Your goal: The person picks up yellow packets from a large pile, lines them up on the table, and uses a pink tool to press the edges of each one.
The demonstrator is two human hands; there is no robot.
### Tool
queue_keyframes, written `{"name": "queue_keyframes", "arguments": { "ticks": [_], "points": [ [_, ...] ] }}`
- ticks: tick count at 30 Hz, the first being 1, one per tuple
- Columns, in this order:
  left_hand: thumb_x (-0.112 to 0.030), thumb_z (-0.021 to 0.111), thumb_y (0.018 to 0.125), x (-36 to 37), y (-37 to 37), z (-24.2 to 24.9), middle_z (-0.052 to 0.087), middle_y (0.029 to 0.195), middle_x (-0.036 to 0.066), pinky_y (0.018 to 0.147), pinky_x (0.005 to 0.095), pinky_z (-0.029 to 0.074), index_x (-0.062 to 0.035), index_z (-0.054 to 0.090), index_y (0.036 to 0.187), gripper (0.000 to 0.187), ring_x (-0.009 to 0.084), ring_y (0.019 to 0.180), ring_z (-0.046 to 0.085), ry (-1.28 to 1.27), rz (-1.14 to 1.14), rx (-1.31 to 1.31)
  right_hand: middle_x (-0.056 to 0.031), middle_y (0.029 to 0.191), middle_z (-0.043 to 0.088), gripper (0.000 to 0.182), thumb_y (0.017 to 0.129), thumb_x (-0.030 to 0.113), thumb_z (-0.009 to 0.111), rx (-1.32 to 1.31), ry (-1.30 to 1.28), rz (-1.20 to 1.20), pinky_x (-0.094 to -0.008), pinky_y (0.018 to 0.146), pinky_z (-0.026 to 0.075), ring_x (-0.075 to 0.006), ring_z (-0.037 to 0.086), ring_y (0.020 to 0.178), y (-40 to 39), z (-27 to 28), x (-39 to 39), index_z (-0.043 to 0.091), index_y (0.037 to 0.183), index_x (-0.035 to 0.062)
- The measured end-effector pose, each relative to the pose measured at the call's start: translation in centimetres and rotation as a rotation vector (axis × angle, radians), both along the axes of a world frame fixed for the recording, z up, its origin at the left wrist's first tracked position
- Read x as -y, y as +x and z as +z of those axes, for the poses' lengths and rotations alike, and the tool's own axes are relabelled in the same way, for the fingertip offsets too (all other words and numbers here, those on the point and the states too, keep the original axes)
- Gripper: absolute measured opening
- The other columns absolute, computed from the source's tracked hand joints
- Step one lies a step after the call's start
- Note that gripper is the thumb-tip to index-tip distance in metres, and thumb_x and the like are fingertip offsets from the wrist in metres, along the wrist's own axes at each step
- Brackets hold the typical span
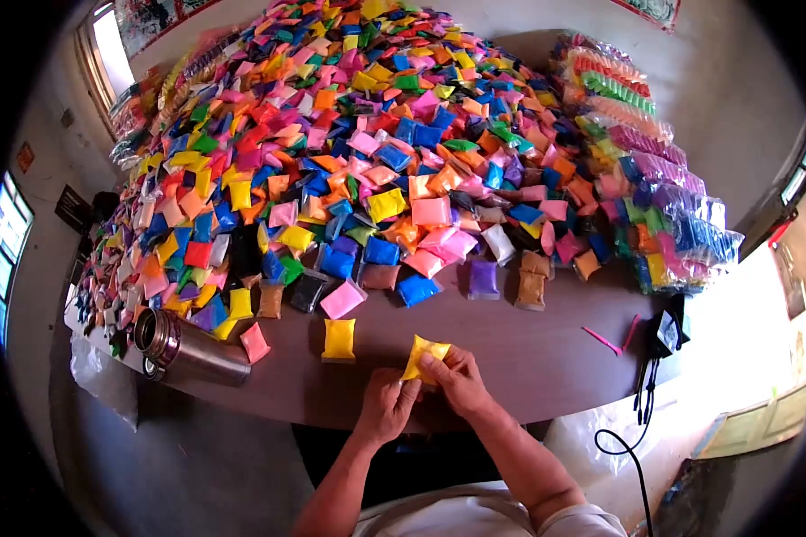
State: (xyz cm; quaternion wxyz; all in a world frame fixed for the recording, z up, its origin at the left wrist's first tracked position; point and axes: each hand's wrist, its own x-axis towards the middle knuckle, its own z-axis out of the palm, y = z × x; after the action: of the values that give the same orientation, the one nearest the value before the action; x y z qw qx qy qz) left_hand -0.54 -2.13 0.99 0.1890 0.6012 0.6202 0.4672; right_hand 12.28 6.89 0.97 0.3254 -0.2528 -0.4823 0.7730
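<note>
A small sealed yellow packet, clear plastic around a soft-looking bright filling, is held up over the table's front edge. My right hand grips it from the right, with the thumb pressed on its face. At its lower left corner, my left hand is closed with thumb and fingers together; the exact contact is partly hidden. Another yellow packet lies flat on the table to the left of my hands. Beyond them are a pink packet, a blue packet and a purple packet.
A large heap of multicoloured packets covers most of the table. Bundled strips of packets are stacked at the right. A steel flask lies at the front left. Pink strips and a black device with cables sit at the right.
</note>
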Motion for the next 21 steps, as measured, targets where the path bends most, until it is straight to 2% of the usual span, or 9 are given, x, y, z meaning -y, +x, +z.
{"name": "queue_keyframes", "arguments": {
  "ticks": [1, 3, 4, 6, 8, 13, 18, 20, 21],
  "points": [
    [-0.025, 0.049, 0.098, 0.1, 0.0, -0.1, 0.062, 0.074, 0.008, 0.079, 0.0411, 0.044, -0.0069, 0.061, 0.08, 0.028, 0.0284, 0.079, 0.06, -0.004, 0.022, 0.006, -0.005, 0.091, 0.063, 0.024, 0.097, 0.025, 0.056, 0.0, 0.0, 0.001, -0.0252, 0.065, 0.05, -0.0125, 0.06, 0.076, 0.0, 0.3, 0.1, 0.06, 0.105, 0.0025],
    [-0.026, 0.048, 0.099, 0.2, 0.0, -0.2, 0.063, 0.074, 0.008, 0.079, 0.0408, 0.044, -0.0069, 0.061, 0.082, 0.029, 0.0277, 0.079, 0.06, -0.011, 0.047, 0.012, -0.0023, 0.088, 0.062, 0.026, 0.098, 0.024, 0.055, -0.091, -0.212, -0.069, -0.0251, 0.066, 0.048, -0.0085, 0.056, 0.076, -0.1, 0.8, 0.3, 0.061, 0.103, -0.0001],
    [-0.027, 0.047, 0.099, 0.2, -0.1, -0.1, 0.063, 0.075, 0.008, 0.079, 0.0404, 0.044, -0.0068, 0.061, 0.083, 0.03, 0.0273, 0.079, 0.06, -0.076, 0.013, 0.059, -0.0023, 0.088, 0.062, 0.026, 0.098, 0.024, 0.055, -0.091, -0.215, -0.067, -0.0251, 0.066, 0.048, -0.0085, 0.056, 0.076, -0.1, 0.6, 0.3, 0.061, 0.103, -0.0001],
    [-0.029, 0.047, 0.099, 0.2, -0.2, 0.0, 0.063, 0.076, 0.008, 0.079, 0.04, 0.045, -0.0067, 0.061, 0.084, 0.031, 0.027, 0.08, 0.06, -0.141, -0.021, 0.104, -0.0016, 0.087, 0.062, 0.028, 0.099, 0.026, 0.052, -0.056, -0.112, -0.05, -0.0243, 0.064, 0.047, -0.0086, 0.055, 0.074, 0.0, 0.1, 0.0, 0.061, 0.102, -0.0005],
    [-0.029, 0.047, 0.099, 0.0, 0.0, -0.2, 0.064, 0.075, 0.007, 0.079, 0.0395, 0.045, -0.0065, 0.062, 0.082, 0.032, 0.0272, 0.079, 0.059, -0.028, -0.019, 0.015, -0.0015, 0.087, 0.062, 0.028, 0.099, 0.026, 0.052, -0.046, -0.082, -0.045, -0.0243, 0.064, 0.046, -0.0085, 0.055, 0.074, 0.0, -0.7, -0.1, 0.061, 0.101, -0.0005],
    [-0.028, 0.048, 0.099, 0.1, -0.2, -0.6, 0.063, 0.074, 0.007, 0.08, 0.0402, 0.044, -0.0063, 0.061, 0.079, 0.032, 0.0275, 0.076, 0.059, -0.031, 0.0, 0.047, -0.0011, 0.089, 0.062, 0.029, 0.099, 0.027, 0.052, 0.056, -0.023, -0.107, -0.0236, 0.063, 0.046, -0.0082, 0.055, 0.074, -0.3, -0.8, 0.2, 0.061, 0.101, -0.0003],
    [-0.027, 0.047, 0.099, 0.0, 0.1, -0.6, 0.063, 0.073, 0.007, 0.081, 0.0406, 0.043, -0.0062, 0.06, 0.077, 0.033, 0.0273, 0.075, 0.06, -0.03, 0.015, 0.158, -0.0011, 0.093, 0.063, 0.023, 0.096, 0.021, 0.059, -0.024, -0.007, -0.037, -0.0239, 0.068, 0.048, -0.0076, 0.057, 0.079, -0.4, 0.9, 0.3, 0.061, 0.103, -0.0003],
    [-0.028, 0.047, 0.099, -0.2, 0.1, 0.2, 0.063, 0.072, 0.007, 0.081, 0.0401, 0.044, -0.0064, 0.06, 0.075, 0.035, 0.0273, 0.074, 0.06, 0.052, -0.012, -0.009, -0.0016, 0.095, 0.063, 0.024, 0.094, 0.022, 0.062, 0.001, 0.002, -0.036, -0.0244, 0.072, 0.048, -0.0085, 0.057, 0.081, -0.1, 0.1, 0.1, 0.061, 0.105, 0.0005],
    [-0.028, 0.047, 0.099, -0.2, 0.1, 0.1, 0.063, 0.072, 0.007, 0.081, 0.0401, 0.044, -0.0064, 0.06, 0.075, 0.035, 0.0273, 0.074, 0.06, 0.052, -0.012, -0.01, -0.0021, 0.097, 0.063, 0.026, 0.092, 0.023, 0.064, 0.027, 0.014, -0.034, -0.025, 0.076, 0.049, -0.0094, 0.058, 0.083, 0.1, -0.2, 0.1, 0.06, 0.107, 0.0012]
  ]
}}
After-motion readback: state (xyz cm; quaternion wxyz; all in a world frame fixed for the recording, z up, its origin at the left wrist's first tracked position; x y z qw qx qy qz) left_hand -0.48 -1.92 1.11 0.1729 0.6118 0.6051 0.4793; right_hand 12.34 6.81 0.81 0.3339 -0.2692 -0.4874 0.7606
